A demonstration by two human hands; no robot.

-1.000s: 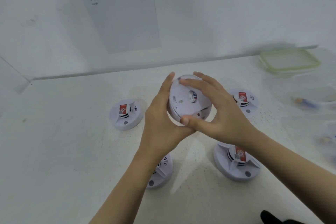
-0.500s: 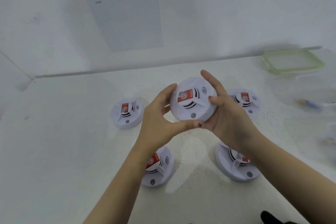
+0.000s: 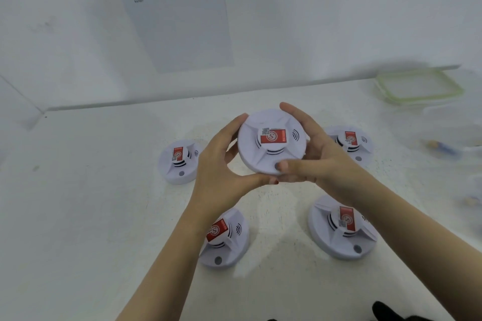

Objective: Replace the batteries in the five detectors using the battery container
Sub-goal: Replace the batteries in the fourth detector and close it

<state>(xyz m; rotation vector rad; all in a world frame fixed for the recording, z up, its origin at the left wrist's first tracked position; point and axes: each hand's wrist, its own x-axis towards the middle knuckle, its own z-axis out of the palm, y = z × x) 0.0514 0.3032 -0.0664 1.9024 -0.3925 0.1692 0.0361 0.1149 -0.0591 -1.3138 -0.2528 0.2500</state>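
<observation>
Our fingers [image 3: 236, 125] wrap the rim of one detector [image 3: 271, 143] and hold it clear of the counter [image 3: 91, 216], label up. The left hand [image 3: 221, 164] cups its left edge, thumb under the near side. The right hand [image 3: 320, 161] curls over the far edge, thumb lying on the face by a small grey button [image 3: 277, 165], though we cannot tell whether it presses.

We judge this to be the unit being serviced. Its back, where we take the battery hatch to be, faces away, so we cannot tell whether its cell is changed. If not, the next move calls for turning it over between the fingers and working the cover loose with a thumb while the other hand holds firm. If so, it wants setting down.

Four more lie face up round the fingers: the left detector [image 3: 180, 161] well to their left, the right detector [image 3: 352, 138] just behind the right hand, and the near-left detector [image 3: 229, 242] and near-right detector [image 3: 341, 227] below, beside the forearms. Far right of the fingers stands the container [image 3: 417, 133], clear and blurred, with what looks like a battery [image 3: 440, 147] inside; its green-rimmed lid [image 3: 420, 86] lies beyond. The counter is white and faintly speckled. A white wall [image 3: 339, 21] rises past the fingers, carrying a printed sheet [image 3: 177, 21] too soft to read.
</observation>
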